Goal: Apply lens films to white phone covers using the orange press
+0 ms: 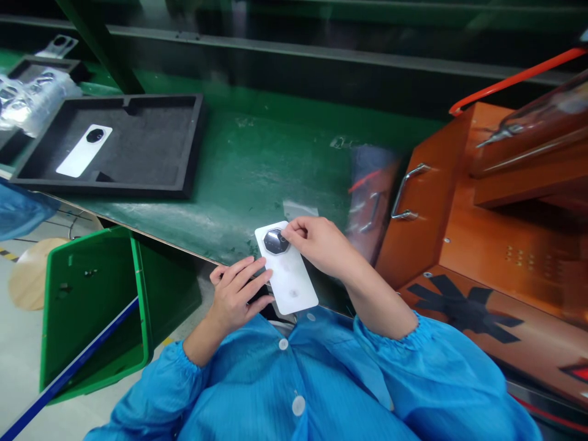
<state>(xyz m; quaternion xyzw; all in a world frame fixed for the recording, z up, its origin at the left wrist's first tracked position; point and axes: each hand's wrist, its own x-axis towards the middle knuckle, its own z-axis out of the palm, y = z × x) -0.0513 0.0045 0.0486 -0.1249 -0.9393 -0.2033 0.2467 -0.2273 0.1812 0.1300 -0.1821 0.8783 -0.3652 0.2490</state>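
The head camera looks from the wearer's head, forward and steeply down past a blue, white-buttoned smock (294,373) toward a green-topped workbench (257,153). It sits close over the bench's near edge, which slants down rightward across the view; a white, round-cornered rectangular phone panel (294,282) falls just below centre. The wide field spans from a shallow black rectangular tray (147,147) near that edge to an orange metal machine (441,159) on the right.

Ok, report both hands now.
Left hand: open, touching the white panel.
Right hand: pinched closed at the camera module; can't tell if holding anything.
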